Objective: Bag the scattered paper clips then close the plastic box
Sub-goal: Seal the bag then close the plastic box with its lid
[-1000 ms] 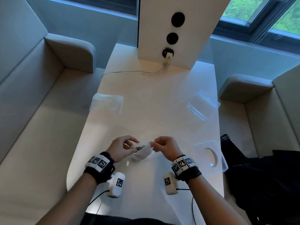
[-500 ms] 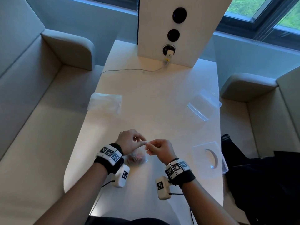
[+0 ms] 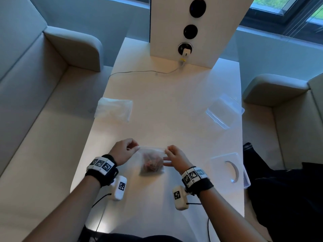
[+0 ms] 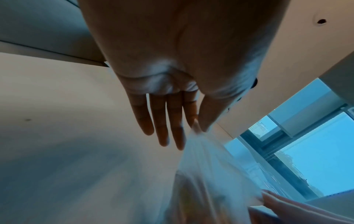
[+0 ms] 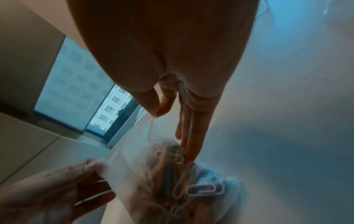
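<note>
The left hand (image 3: 122, 152) pinches the left top corner of a small clear bag (image 3: 150, 159) between thumb and forefinger, its other fingers (image 4: 162, 121) held straight in the left wrist view. The right hand (image 3: 174, 157) pinches the right top corner the same way, with its remaining fingers (image 5: 193, 136) stretched down along the bag's side. Half a second ago the two hands met fingertip to fingertip above the bag; now they have drawn apart, and the bag's top edge is pulled taut and level between them. The bag hangs low over the near middle of the tabletop (image 3: 174, 102), with a clump of coloured paper clips (image 3: 151, 164) bunched at its bottom; the right wrist view shows white and blue ones (image 5: 205, 189) pressed against the plastic.

To the right, near the tabletop's right edge, lies a clear plastic box (image 3: 229, 168), open as before. Farther away on the right sits its clear lid (image 3: 224, 110), well apart from the box. On the far left lies a flat stack of clear bags (image 3: 113, 109), unmoved. A white cable (image 3: 143, 72) runs across the far end from a charger (image 3: 185, 52) plugged into a white panel (image 3: 174, 32).
</note>
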Demonstrator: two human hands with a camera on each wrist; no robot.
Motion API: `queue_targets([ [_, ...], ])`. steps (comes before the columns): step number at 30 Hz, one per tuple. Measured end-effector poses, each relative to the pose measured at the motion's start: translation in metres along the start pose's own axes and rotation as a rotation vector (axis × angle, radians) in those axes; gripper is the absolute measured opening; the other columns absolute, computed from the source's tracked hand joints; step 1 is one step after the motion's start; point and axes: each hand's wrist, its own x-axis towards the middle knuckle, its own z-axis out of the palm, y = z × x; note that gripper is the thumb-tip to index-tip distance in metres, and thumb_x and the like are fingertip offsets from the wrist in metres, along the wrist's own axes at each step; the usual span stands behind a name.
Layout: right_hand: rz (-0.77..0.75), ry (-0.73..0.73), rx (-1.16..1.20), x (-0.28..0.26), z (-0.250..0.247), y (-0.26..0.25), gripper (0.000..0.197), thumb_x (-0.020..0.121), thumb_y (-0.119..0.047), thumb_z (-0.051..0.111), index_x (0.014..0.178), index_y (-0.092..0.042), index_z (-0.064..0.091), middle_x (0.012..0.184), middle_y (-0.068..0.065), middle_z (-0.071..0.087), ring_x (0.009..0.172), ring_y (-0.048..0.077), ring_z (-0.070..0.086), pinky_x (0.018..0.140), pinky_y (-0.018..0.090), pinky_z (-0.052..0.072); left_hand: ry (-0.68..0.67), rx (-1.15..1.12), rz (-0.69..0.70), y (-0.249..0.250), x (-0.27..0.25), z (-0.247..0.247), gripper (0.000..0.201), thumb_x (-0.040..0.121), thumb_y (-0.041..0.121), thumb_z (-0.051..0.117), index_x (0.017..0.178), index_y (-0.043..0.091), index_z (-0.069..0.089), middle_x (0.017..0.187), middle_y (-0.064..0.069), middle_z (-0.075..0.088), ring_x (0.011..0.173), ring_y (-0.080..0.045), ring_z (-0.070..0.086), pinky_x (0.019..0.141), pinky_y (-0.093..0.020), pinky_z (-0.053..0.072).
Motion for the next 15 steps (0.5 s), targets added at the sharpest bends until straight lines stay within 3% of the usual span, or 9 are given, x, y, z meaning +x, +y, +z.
queue_targets([
  [4,0.118,-0.022,0.093,0.019,0.036,-0.003,0.008,0.104,-0.011,0.041,0.107,-0.005,0.045,0.089,0.014,0.060,0.070,0.026,0.064,0.061,0.038,0.059,0.104,0.027,-0.108,-0.019,0.013,0.002,0.008,0.094,0.022,0.061,0.095,0.015,0.063,0.090,-0.001,0.067,0.085,-0.021,0.060,0.076,-0.026,0.042],
  [7,0.177,-0.034,0.077,0.033,0.054,0.004,0.006,0.103,-0.008,0.043,0.105,-0.005,0.047,0.084,0.016,0.061,0.067,0.028,0.065,0.066,0.044,0.059,0.153,0.063,-0.204,-0.034,0.020,0.001,0.006,0.095,0.020,0.059,0.098,0.016,0.062,0.094,-0.004,0.068,0.089,-0.026,0.063,0.077,-0.029,0.047],
  [10,0.112,0.013,-0.057,0.050,0.034,-0.001,0.011,0.099,-0.006,0.049,0.093,-0.013,0.056,0.083,0.015,0.067,0.065,0.026,0.065,0.070,0.045,0.058,0.174,0.133,-0.221,-0.044,0.033,-0.011,0.013,0.090,0.014,0.061,0.103,0.016,0.062,0.100,-0.008,0.066,0.090,-0.028,0.062,0.081,-0.035,0.052],
  [12,-0.029,0.174,-0.241,0.065,-0.003,-0.013,0.012,0.094,-0.007,0.055,0.092,-0.016,0.062,0.086,0.013,0.070,0.071,0.028,0.067,0.073,0.043,0.058,0.215,0.210,-0.194,-0.048,0.046,-0.025,0.017,0.088,0.012,0.062,0.104,0.016,0.065,0.111,-0.012,0.059,0.098,-0.032,0.059,0.090,-0.038,0.050],
  [15,-0.185,0.518,-0.500,0.081,-0.077,-0.040,0.023,0.087,-0.007,0.061,0.108,-0.016,0.066,0.103,0.011,0.068,0.079,0.026,0.067,0.080,0.034,0.053,0.282,0.310,-0.168,-0.045,0.064,-0.041,0.019,0.089,0.012,0.059,0.099,0.018,0.075,0.133,-0.013,0.047,0.120,-0.036,0.046,0.107,-0.040,0.039],
])
